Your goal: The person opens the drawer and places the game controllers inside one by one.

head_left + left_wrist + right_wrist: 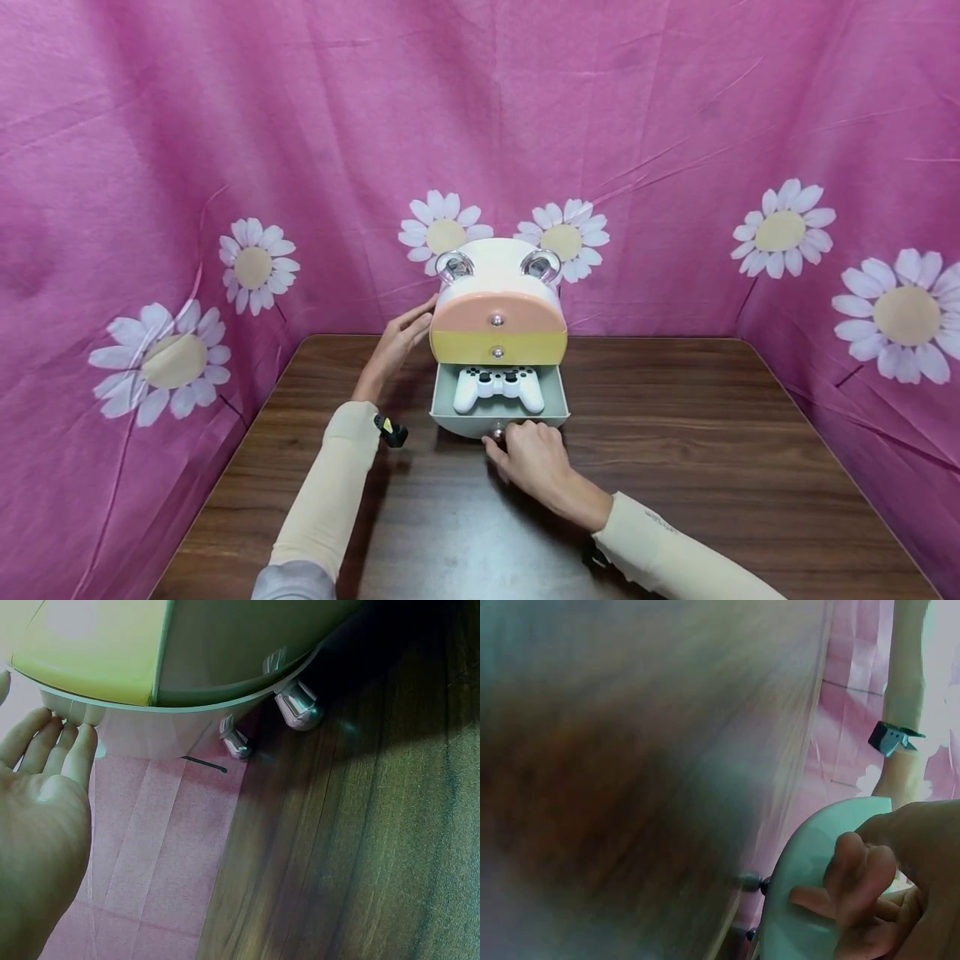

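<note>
A small drawer cabinet (pixel 495 271) with a white rounded top stands on the table, its peach (pixel 465 317) and yellow (pixel 461 348) drawers closed. The pale green bottom drawer (pixel 461 426) is pulled out, and a white game controller (pixel 467 392) lies inside it. My right hand (pixel 538 462) pinches that drawer's round silver knob (pixel 498 434) between thumb and curled fingers. In the right wrist view, those fingers (pixel 877 870) partly cover the green drawer front (pixel 802 855). My left hand (pixel 393 346) rests its extended fingers against the cabinet's left side; the left wrist view shows its palm (pixel 41 825).
Two shiny round ornaments (pixel 454 266) sit on the cabinet's top like eyes. Short silver feet (pixel 298 709) raise it above the dark wooden table (pixel 675 433). A pink curtain (pixel 660 125) with white daisies surrounds the table at the back and sides.
</note>
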Tool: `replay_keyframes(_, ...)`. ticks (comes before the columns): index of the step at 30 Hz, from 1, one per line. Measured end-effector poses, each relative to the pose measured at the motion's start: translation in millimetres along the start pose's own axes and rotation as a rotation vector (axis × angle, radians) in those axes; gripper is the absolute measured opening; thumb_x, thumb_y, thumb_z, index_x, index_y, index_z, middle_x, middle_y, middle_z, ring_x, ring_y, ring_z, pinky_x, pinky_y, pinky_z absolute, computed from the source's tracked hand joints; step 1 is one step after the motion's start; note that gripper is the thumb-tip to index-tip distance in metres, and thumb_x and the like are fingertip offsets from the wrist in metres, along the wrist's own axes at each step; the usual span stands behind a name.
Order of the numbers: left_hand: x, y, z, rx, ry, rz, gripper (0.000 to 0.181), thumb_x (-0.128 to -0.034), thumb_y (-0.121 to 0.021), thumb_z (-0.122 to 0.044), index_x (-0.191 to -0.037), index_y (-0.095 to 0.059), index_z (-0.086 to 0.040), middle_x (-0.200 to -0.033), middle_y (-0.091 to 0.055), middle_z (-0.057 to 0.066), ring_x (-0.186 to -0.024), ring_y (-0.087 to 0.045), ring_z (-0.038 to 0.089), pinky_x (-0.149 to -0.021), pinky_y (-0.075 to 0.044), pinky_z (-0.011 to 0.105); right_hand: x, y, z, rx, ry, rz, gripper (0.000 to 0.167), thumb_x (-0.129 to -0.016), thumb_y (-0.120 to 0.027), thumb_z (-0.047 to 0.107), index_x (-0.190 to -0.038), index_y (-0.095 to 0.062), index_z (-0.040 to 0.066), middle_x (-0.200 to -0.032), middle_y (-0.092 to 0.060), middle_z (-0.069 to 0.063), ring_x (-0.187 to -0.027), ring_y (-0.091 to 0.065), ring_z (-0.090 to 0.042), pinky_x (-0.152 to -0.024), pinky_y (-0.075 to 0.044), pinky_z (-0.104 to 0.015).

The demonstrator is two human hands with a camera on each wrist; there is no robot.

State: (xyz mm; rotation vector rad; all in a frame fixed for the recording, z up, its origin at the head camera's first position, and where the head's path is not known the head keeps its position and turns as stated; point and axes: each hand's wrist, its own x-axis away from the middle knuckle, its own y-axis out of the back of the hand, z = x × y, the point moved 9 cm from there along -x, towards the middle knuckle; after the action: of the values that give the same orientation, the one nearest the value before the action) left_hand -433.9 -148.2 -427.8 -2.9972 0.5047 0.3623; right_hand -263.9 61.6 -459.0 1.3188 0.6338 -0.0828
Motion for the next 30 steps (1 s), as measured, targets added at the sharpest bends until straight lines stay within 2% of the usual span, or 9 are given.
replay_keyframes(3,-0.1,0.0,0.1,0.000,0.001,-0.003,0.051,-0.1139,-0.051,-0.015,-0.162,-0.041,-0.002,-0.174,-0.034,0.006,-0.162,-0.031,0.025,-0.128,-0.037,0.029,-3.4,-1.3,-2.5,0.005,-0.011,-0.018,0.063,-0.093,-0.079,0.045,-0.048,-0.045,0.019,-0.049,-0.058,-0.006,-0.043,-0.056,-0.029,-0.034,-0.038,-0.041)
replay_keyframes(8,-0.5,-1.3,-0.6,-0.013,-0.013,-0.002,0.052,-0.1142,-0.052,-0.020,-0.162,-0.042,-0.004,-0.174,-0.035,0.005,-0.162,-0.032,0.025,-0.129,-0.036,0.032,-8.1,-3.4,-4.2,-0.006,-0.017,-0.023,0.063,-0.093,-0.077,0.042,-0.045,-0.043,0.020,-0.048,-0.057,-0.005,-0.042,-0.056,-0.029,-0.034,-0.037,-0.040)
replay_keyframes(17,-1.4,0.6,1.2,-0.013,-0.014,-0.005,0.051,-0.1145,-0.050,-0.019,-0.162,-0.041,-0.004,-0.175,-0.033,0.007,-0.162,-0.031,0.026,-0.128,-0.036,0.030,-13.6,-3.5,-8.6,-0.006,-0.012,-0.057,0.062,-0.088,-0.079,0.035,-0.044,-0.038,0.023,-0.048,-0.056,-0.005,-0.042,-0.056,-0.027,-0.033,-0.039,-0.040)
replay_keyframes(23,-0.9,0.5,0.7,-0.014,-0.014,0.000,0.051,-0.1144,-0.050,-0.018,-0.163,-0.041,-0.003,-0.175,-0.031,0.009,-0.162,-0.030,0.027,-0.128,-0.036,0.030,-19.3,-7.5,-13.6,-0.030,-0.023,-0.045,0.061,-0.089,-0.079,0.035,-0.044,-0.039,0.024,-0.050,-0.059,-0.007,-0.044,-0.059,-0.029,-0.034,-0.042,-0.042)
replay_keyframes(30,-0.6,0.5,1.0,0.004,-0.013,-0.005,0.051,-0.1141,-0.051,-0.018,-0.162,-0.041,-0.003,-0.175,-0.033,0.008,-0.162,-0.031,0.026,-0.127,-0.037,0.029,-28.8,-13.5,-18.0,-0.041,-0.019,-0.030,0.063,-0.091,-0.077,0.037,-0.044,-0.038,0.023,-0.050,-0.056,-0.004,-0.044,-0.057,-0.026,-0.036,-0.044,-0.043)
